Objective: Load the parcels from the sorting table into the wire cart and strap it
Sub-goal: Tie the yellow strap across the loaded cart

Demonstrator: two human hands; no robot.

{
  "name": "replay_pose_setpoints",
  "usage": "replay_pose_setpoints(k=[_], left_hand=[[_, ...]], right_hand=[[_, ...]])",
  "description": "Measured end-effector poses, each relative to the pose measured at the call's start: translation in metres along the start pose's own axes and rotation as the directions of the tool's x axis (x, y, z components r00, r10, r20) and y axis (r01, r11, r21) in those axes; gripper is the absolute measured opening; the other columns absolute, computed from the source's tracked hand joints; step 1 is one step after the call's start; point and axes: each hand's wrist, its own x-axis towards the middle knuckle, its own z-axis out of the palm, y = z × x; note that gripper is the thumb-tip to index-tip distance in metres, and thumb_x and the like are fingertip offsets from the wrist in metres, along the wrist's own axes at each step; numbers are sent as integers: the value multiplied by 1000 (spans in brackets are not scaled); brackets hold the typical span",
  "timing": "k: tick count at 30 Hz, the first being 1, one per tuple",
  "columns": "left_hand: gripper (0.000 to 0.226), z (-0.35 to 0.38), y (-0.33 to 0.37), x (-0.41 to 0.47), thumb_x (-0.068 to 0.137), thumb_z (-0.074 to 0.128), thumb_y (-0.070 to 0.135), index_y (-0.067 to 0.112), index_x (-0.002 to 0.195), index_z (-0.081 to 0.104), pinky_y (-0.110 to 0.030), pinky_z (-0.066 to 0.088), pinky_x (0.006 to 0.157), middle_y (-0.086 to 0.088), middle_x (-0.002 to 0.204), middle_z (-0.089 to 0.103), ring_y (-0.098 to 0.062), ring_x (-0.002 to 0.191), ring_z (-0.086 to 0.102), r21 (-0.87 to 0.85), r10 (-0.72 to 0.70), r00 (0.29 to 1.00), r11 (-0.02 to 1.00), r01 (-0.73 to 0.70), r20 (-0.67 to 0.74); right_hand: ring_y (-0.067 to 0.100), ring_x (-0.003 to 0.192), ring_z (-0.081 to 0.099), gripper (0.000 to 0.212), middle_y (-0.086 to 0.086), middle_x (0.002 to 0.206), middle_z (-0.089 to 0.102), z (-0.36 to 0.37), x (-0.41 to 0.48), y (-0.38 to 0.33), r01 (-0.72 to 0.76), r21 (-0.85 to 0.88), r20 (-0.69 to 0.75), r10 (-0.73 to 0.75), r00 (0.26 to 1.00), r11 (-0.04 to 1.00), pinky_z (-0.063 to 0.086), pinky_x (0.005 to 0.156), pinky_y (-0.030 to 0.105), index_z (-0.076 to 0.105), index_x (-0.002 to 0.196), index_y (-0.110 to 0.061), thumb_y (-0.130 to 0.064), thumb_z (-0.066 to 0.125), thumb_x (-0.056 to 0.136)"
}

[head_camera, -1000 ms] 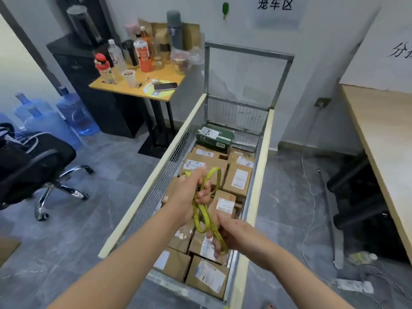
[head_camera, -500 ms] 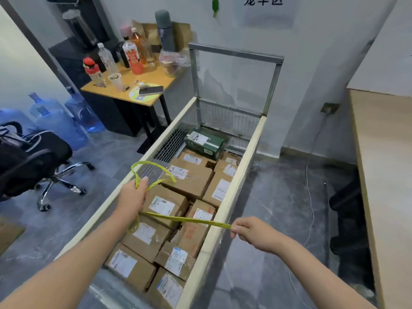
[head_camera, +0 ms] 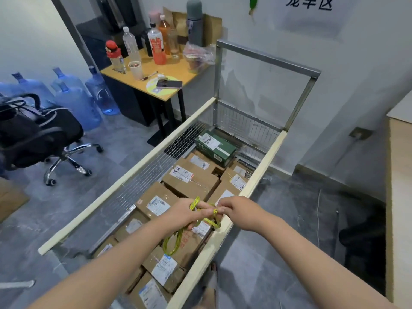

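The wire cart [head_camera: 124,184] with cream padded rails holds several brown cardboard parcels [head_camera: 191,179] with white labels and a dark green box [head_camera: 215,144] at its far end. Both hands meet above the cart's right rail. My left hand [head_camera: 185,214] grips a yellow-green strap [head_camera: 174,239], whose loop hangs down over the parcels. My right hand [head_camera: 239,211] pinches the strap's end close to the left fingers.
A small orange table [head_camera: 153,70] with bottles, a cup and a phone stands at the far left of the cart. A black office chair [head_camera: 38,134] and blue water jugs [head_camera: 75,94] sit at left. The wooden sorting table [head_camera: 399,179] runs along the right edge.
The strap was stretched across the cart between my spread hands half a second ago. Now both hands have come together near the right rail and the strap hangs slack in a loop.
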Motion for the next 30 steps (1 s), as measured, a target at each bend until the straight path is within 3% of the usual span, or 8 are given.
replay_pose_setpoints(k=[4, 7, 10, 14, 17, 22, 27, 30], left_hand=[[21, -8, 0, 46, 92, 68, 36, 21, 83, 79, -25, 30, 50, -5, 61, 48, -13, 48, 35, -103, -55, 997, 993, 50, -46], [22, -16, 4, 91, 91, 69, 33, 13, 88, 79, -16, 32, 44, 5, 54, 48, -5, 42, 38, -46, -67, 994, 997, 63, -82], [19, -32, -8, 135, 88, 73, 33, 15, 88, 79, -13, 34, 50, 13, 54, 51, 0, 43, 40, -2, -114, 990, 993, 114, -87], [17, -49, -41, 191, 80, 81, 37, 20, 83, 79, -14, 35, 54, 17, 54, 56, 2, 50, 46, 16, -187, 981, 982, 188, -52], [15, -50, -72, 228, 84, 77, 33, 18, 87, 80, -14, 32, 45, 17, 49, 52, 5, 48, 45, 68, -202, 979, 977, 204, -40], [11, -38, -154, 273, 81, 77, 36, 25, 80, 77, -33, 53, 85, 7, 89, 74, -14, 89, 69, 179, -264, 964, 947, 267, -36], [9, -13, -207, 304, 80, 80, 35, 27, 77, 77, -26, 50, 64, 10, 71, 70, -4, 63, 60, 117, -288, 954, 953, 278, 80], [10, 1, -220, 317, 79, 82, 31, 22, 82, 78, -21, 36, 57, 6, 70, 63, -6, 60, 46, 51, -301, 949, 954, 297, 99]], right_hand=[[10, 66, 52, 24, 1, 74, 62, -18, 36, 20, 1, 184, 10, -3, 1000, 983, 43, 68, 30, 66, 80, -25, -24, 53, 100], [19, 79, 61, 9, 8, 86, 67, -25, 67, 50, -82, 331, -111, 125, 986, 940, 51, 78, 35, 67, 92, -21, -24, 60, 97], [14, 81, 59, 12, 5, 93, 63, -29, 88, 89, -196, 461, -213, 322, 922, 865, 46, 70, 21, 60, 108, -22, -29, 57, 98], [20, 79, 62, 16, 11, 86, 60, -28, 105, 155, -275, 684, -241, 566, 789, 675, 50, 72, 33, 58, 113, -7, -15, 52, 100], [16, 75, 61, 16, 12, 86, 62, -5, 110, 205, -393, 694, -200, 686, 699, 603, 47, 71, 36, 58, 113, -2, -7, 51, 99], [18, 76, 62, 12, 18, 96, 64, 53, 138, 252, -545, 662, 10, 721, 693, 515, 50, 62, 28, 60, 105, -3, -2, 50, 99], [21, 77, 58, 18, 11, 81, 61, 113, 185, 277, -601, 685, 262, 631, 730, 411, 53, 85, 45, 59, 104, 14, 1, 54, 94], [20, 97, 69, 38, 4, 106, 73, 127, 204, 275, -555, 745, 289, 572, 767, 368, 54, 91, 40, 70, 111, -10, -30, 69, 79]])
